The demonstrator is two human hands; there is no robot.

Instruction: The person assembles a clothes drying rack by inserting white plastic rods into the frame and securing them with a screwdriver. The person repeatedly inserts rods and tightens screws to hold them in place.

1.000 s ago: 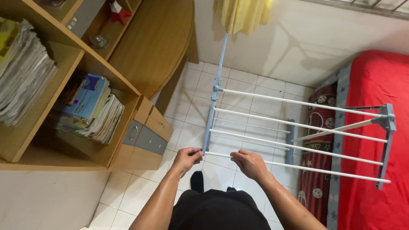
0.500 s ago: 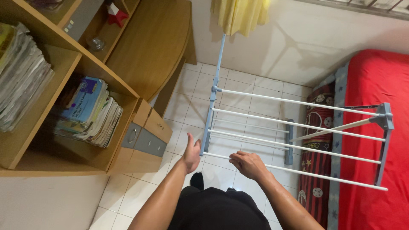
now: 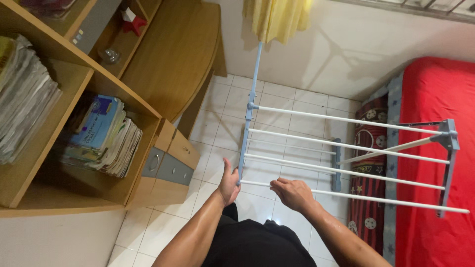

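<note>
White-tiled floor (image 3: 292,106), blue booklet stack (image 3: 101,136) on shelf. My left hand (image 3: 228,182), released since before, flat against drying rack (image 3: 346,158); right hand (image 3: 293,194) grasping nearest rail.

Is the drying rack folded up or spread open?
Spread open: the drying rack has its white rails lying level and apart, with both hands at the nearest rail.

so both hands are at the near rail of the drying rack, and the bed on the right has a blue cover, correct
Not quite: the bed cover is red, not blue, as the head view shows. The left hand and right hand are at the near rail of the drying rack.
</note>
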